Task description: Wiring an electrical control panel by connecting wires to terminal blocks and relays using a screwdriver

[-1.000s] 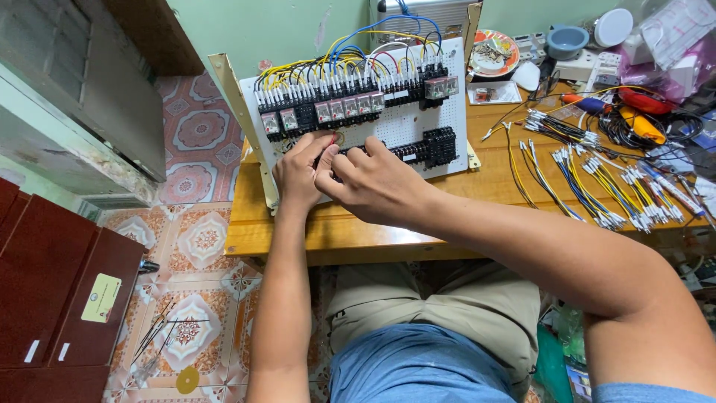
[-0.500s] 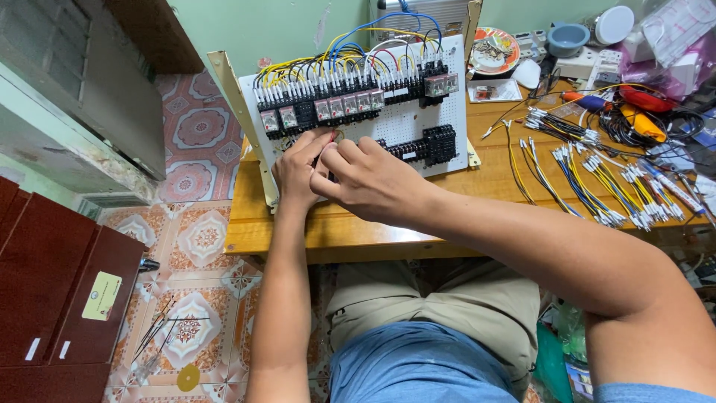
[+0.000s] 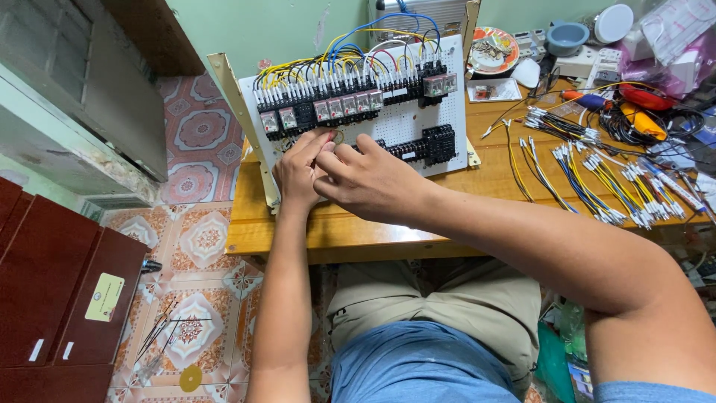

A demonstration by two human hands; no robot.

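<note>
Wired panel (image 3: pixel 418 123) stands on the table (image 3: pixel 335 231); loose wires (image 3: pixel 597 175) lie right, perhaps touching.

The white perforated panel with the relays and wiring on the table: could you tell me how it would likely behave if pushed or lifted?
The white perforated panel probably stays stiff, since it keeps flat under rows of black relays. It looks heavy toward the top, so lifting by one edge may tilt it. The looped wires would likely flop and snag.

A rounded yellow-green label (image 3: pixel 104 296) sits on the dark red cabinet (image 3: pixel 67 298) at lower left, with 2 small white labels (image 3: pixel 36 350) below it. Clear plastic packages (image 3: pixel 675 33) lie at the bench's far right corner.
</note>
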